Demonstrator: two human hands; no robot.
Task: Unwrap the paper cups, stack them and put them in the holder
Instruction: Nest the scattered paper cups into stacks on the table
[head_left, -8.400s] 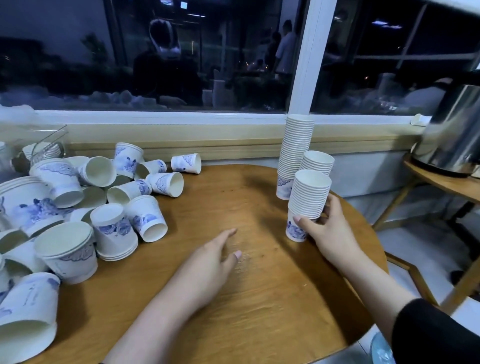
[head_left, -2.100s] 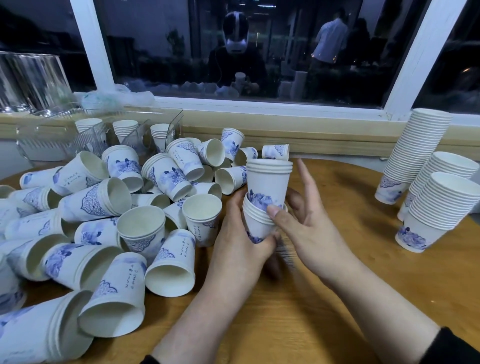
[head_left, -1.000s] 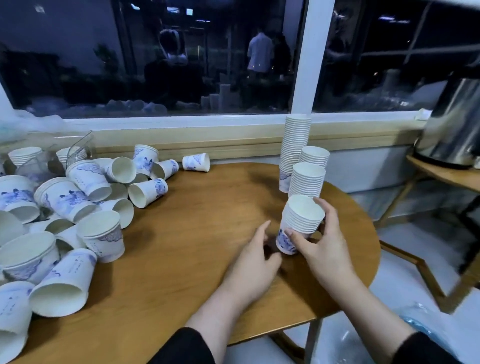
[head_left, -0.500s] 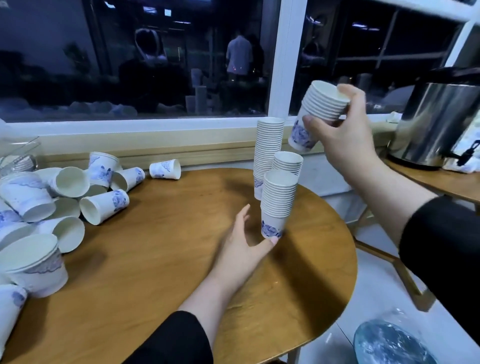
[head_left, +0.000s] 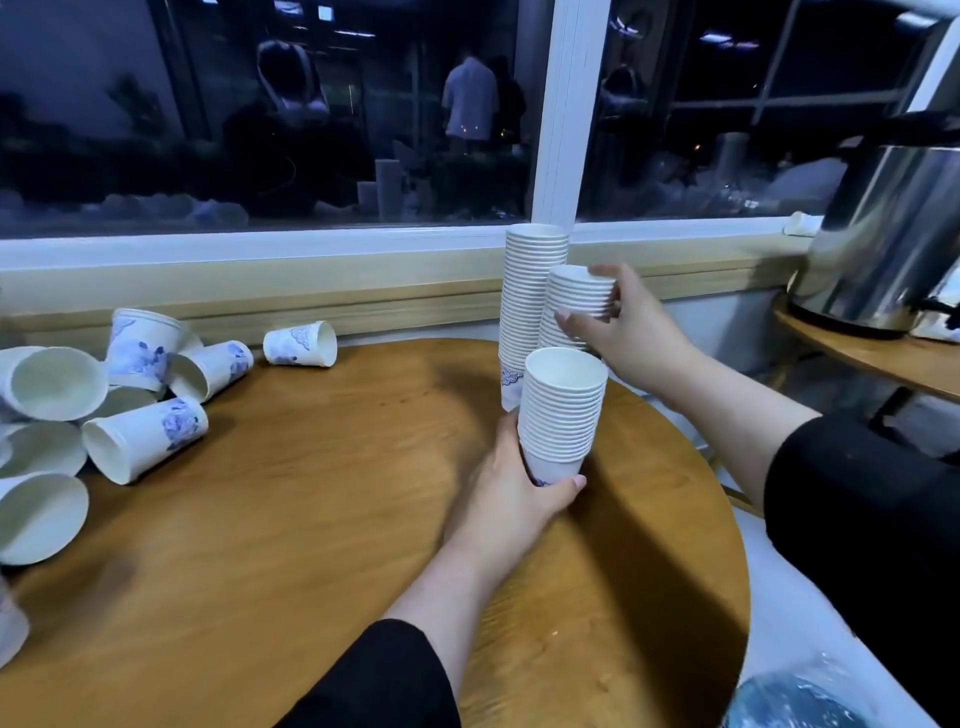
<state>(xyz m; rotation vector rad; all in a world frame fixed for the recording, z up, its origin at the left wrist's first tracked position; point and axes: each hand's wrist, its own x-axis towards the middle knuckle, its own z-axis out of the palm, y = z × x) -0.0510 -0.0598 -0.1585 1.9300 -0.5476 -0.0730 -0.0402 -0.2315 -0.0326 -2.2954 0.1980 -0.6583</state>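
Left hand (head_left: 511, 499) fingers curled around the base of the near cup stack (head_left: 563, 410); right hand (head_left: 631, 332) fingers wrapped around the middle stack (head_left: 576, 301) on the table (head_left: 311, 519)

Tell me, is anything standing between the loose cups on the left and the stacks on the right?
Nothing visible: bare wooden table separates the loose cups from the stacks. The left hand grips the front stack; the right hand grips the middle stack.

No text, brand, number or sign can be read. The paper cups (head_left: 143, 435) carry only a blue printed pattern, too blurred to show any lettering.
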